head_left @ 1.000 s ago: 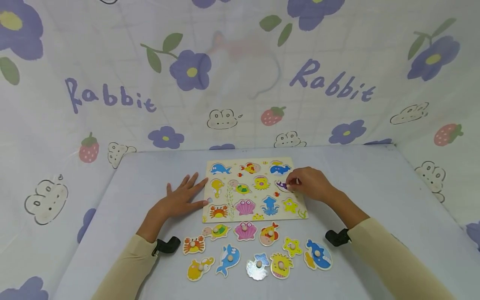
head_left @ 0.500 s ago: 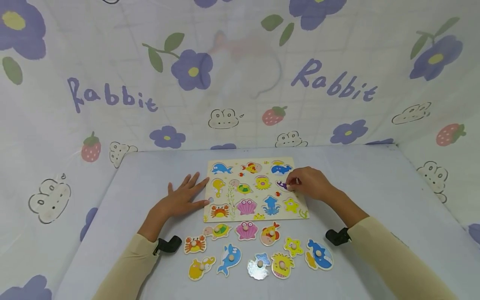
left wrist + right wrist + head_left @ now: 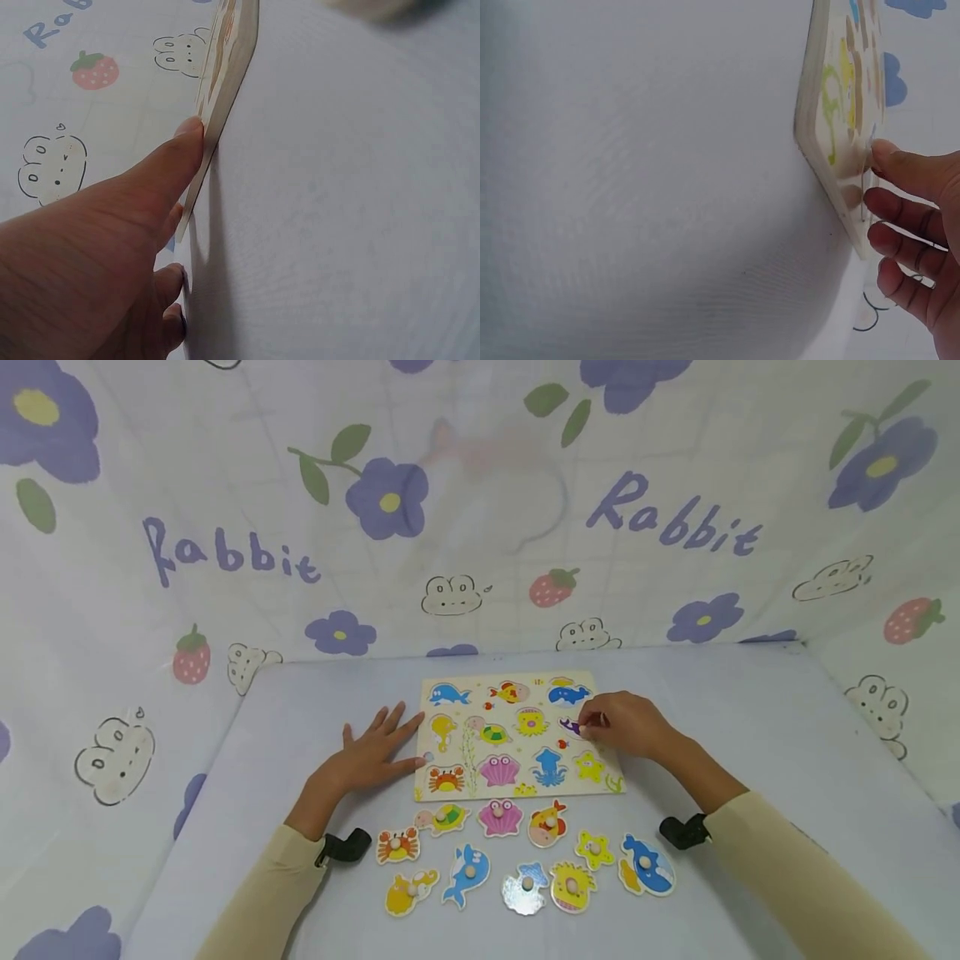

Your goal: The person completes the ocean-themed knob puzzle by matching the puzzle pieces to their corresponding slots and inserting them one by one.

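Note:
A cream sea-animal puzzle board (image 3: 480,683) lies flat on the table. My left hand (image 3: 367,756) is spread at its left side; in the left wrist view the thumb (image 3: 191,135) presses the board's edge. At the board's right side, my right hand (image 3: 626,724) pinches a purple puzzle piece (image 3: 571,725) between thumb and fingertips. Those fingers hide most of the piece, so its animal cannot be told. In the right wrist view the other fingers (image 3: 885,238) curl loosely beside the board (image 3: 810,97).
Several knobbed pieces lie in front of the board, among them a crab (image 3: 397,845), turtle (image 3: 444,817), shell (image 3: 500,817), fish (image 3: 547,828), starfish (image 3: 594,850), dolphin (image 3: 466,877) and whale (image 3: 648,865). A printed white curtain (image 3: 480,543) stands behind the table.
The head view has shifted slightly, so everything sits a little further right. Both hands keep their places on the board, and the right still pinches the purple piece.

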